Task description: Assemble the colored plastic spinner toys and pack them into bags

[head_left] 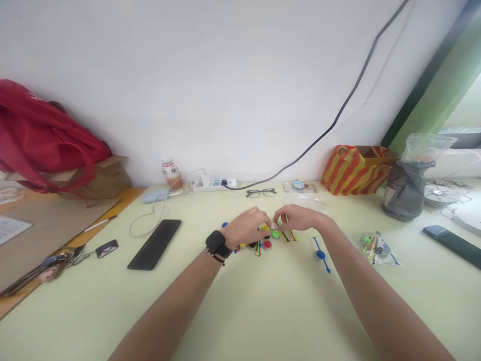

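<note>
My left hand point(246, 226), with a black watch on its wrist, reaches over a cluster of small coloured parts, fingers bent together near a yellow piece. What they hold is too small and covered to make out. Close beside it, my right hand point(299, 216) has thumb and fingertips bent inward above a clear round piece; its grip contents are unclear. Between and below the hands lie a green round piece point(275, 234), a red round piece point(267, 245) and several thin coloured arrows point(289, 235). A blue arrow spinner point(320, 255) lies under my right forearm's left side.
A clear bag of coloured parts point(379, 249) lies at right, near a dark phone point(454, 245). Glasses point(261, 192), a power strip point(210, 184) and a bottle point(171, 174) line the wall. A black phone point(155, 244) and keys point(65, 260) lie left; a striped bag point(351, 170) stands right.
</note>
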`<state>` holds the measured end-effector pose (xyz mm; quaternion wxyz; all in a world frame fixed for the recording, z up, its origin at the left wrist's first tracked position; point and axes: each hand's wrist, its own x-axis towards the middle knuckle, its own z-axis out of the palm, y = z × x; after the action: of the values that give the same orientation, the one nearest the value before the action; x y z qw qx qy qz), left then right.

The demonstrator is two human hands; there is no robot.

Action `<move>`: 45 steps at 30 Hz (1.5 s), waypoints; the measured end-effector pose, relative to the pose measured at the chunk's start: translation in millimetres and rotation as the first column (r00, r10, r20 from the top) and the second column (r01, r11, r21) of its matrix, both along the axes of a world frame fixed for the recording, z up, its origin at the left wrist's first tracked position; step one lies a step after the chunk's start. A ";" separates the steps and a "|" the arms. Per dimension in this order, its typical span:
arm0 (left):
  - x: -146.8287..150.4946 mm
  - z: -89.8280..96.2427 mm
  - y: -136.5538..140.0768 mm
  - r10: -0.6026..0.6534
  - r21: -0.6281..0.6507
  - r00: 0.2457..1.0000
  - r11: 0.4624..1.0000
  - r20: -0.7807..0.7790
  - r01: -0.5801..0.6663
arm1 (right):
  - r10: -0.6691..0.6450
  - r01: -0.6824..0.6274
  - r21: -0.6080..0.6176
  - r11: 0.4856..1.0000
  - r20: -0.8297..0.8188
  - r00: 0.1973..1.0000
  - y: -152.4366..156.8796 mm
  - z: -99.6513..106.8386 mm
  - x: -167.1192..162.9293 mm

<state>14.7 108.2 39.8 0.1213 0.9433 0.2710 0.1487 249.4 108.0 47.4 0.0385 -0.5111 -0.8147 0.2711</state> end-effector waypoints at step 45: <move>14.5 32.6 -20.5 -0.044 -0.164 0.880 0.977 0.473 0.137 | -0.234 0.345 0.021 0.938 -0.696 0.679 -51.3 8.5 -17.7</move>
<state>29.2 87.7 72.4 0.2803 0.8752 0.2023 0.3384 231.7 56.7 56.0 0.4164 -0.4932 -0.6693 0.3680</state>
